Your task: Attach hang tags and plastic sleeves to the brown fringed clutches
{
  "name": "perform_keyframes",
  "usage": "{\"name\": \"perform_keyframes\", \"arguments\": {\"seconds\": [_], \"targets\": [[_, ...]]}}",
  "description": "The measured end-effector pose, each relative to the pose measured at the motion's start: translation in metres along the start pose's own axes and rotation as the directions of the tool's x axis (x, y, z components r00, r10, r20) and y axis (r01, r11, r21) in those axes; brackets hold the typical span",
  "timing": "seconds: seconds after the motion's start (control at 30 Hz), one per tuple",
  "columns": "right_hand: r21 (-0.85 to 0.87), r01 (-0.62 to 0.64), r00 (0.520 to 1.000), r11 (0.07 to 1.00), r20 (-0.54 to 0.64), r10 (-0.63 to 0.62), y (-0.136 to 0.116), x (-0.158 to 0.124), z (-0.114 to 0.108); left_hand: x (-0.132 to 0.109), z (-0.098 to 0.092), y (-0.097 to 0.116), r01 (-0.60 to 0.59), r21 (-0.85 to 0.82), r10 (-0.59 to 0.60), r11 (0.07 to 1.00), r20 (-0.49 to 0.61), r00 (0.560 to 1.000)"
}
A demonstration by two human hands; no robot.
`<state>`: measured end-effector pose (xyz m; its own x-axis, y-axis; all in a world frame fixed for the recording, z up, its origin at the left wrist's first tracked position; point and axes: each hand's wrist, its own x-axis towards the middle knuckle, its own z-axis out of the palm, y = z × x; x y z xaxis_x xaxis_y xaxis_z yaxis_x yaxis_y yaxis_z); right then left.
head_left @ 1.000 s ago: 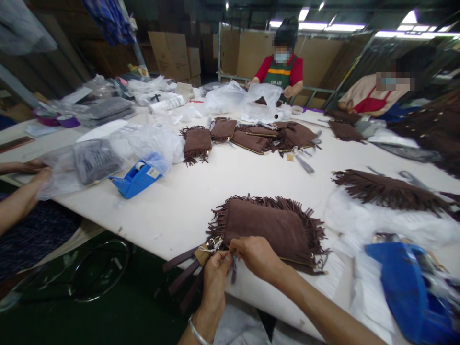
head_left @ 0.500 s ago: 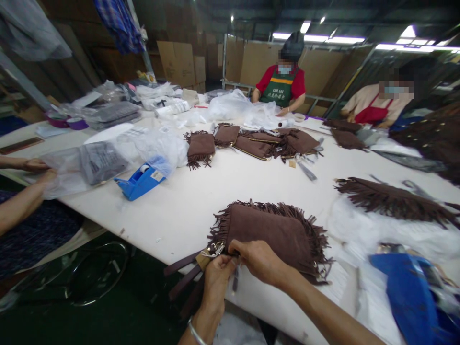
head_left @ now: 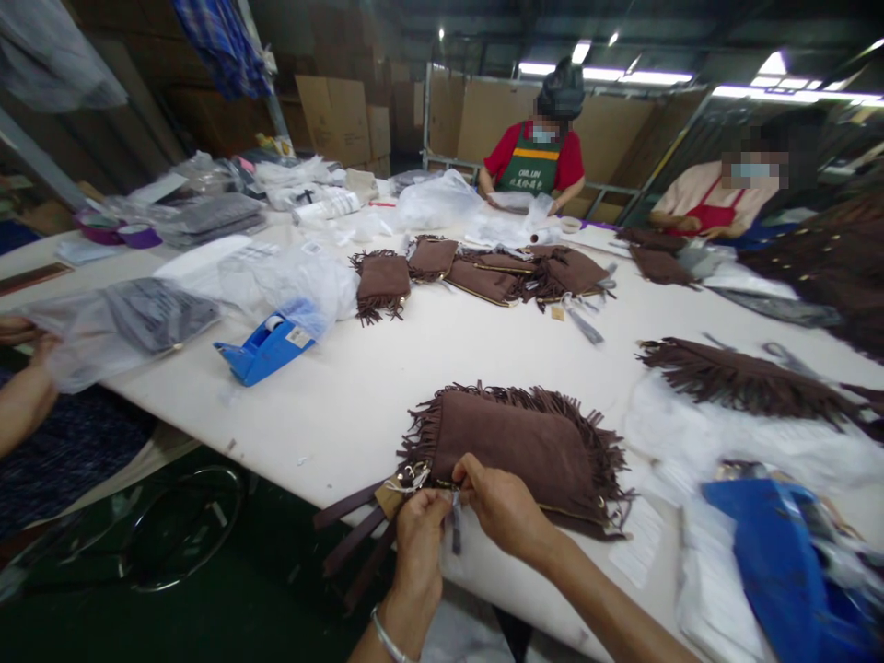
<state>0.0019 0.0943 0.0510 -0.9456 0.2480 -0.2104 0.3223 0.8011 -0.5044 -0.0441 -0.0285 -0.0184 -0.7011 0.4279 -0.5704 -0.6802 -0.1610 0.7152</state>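
A brown fringed bag (head_left: pixel 515 442) lies flat on the white table in front of me, its zipped edge towards me. At its near left corner, my left hand (head_left: pixel 420 529) is closed in a pinch. My right hand (head_left: pixel 504 506) pinches close beside it, against the zipped edge. Between them hangs a narrow dark strip in clear plastic (head_left: pixel 456 527), its upper end hidden by my fingers. A tan tag (head_left: pixel 390 495) on a white string sits by the metal clasp, left of my fingers. Brown straps (head_left: pixel 352 505) trail past the table edge.
A blue tape dispenser (head_left: pixel 266 345) stands left. More fringed bags (head_left: pixel 490 276) lie mid-table, another (head_left: pixel 746 379) at right. A blue dispenser-like object (head_left: pixel 766 552) is at near right. A neighbour's hand (head_left: pixel 31 368) holds a plastic-bagged item; two co-workers work across the table.
My hands have drawn slightly apart, and more of the plastic-wrapped strip shows between them. At left, the neighbour's bagged item has moved left. The bag in front of me stays put.
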Motion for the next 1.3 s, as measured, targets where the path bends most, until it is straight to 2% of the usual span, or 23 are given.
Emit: {"name": "perform_keyframes", "arguments": {"seconds": [0.17,0.37,0.6,0.7,0.8,0.9,1.03,1.2,1.3], "targets": [[-0.052,-0.122,0.988,0.991,-0.104,0.116,-0.004,-0.005,0.014,0.0,0.002,-0.005,-0.019,-0.029,0.018,0.999,-0.046,0.999],[0.179,-0.26,0.922,0.949,-0.247,0.299,-0.001,-0.016,0.033,-0.004,0.009,-0.004,-0.114,0.034,0.117,0.993,-0.143,0.983],[0.445,-0.148,0.889,0.883,-0.331,0.316,-0.001,-0.024,0.048,-0.003,0.007,-0.013,-0.214,0.16,0.237,0.964,-0.14,0.961],[0.574,-0.14,0.888,0.807,-0.288,0.359,-0.004,-0.026,0.053,-0.006,0.007,-0.015,-0.242,0.162,0.266,0.957,-0.148,0.953],[0.674,-0.152,0.893,0.723,-0.22,0.393,-0.006,-0.03,0.058,-0.011,0.009,-0.015,-0.22,0.151,0.244,0.964,-0.171,0.954],[0.719,-0.144,0.896,0.68,-0.197,0.399,-0.008,-0.034,0.062,-0.015,0.01,-0.013,-0.177,0.087,0.19,0.98,-0.176,0.966],[0.742,-0.142,0.905,0.655,-0.171,0.389,-0.009,-0.033,0.062,-0.017,0.01,-0.008,-0.115,-0.06,0.106,0.992,-0.139,0.985],[0.724,-0.152,0.897,0.673,-0.185,0.401,-0.009,-0.031,0.061,-0.015,0.009,-0.002,-0.029,-0.169,0.012,0.985,-0.096,0.995],[0.77,-0.128,0.891,0.625,-0.187,0.413,-0.005,-0.03,0.066,-0.012,0.006,-0.001,0.015,-0.218,-0.035,0.976,-0.09,0.995]]}}
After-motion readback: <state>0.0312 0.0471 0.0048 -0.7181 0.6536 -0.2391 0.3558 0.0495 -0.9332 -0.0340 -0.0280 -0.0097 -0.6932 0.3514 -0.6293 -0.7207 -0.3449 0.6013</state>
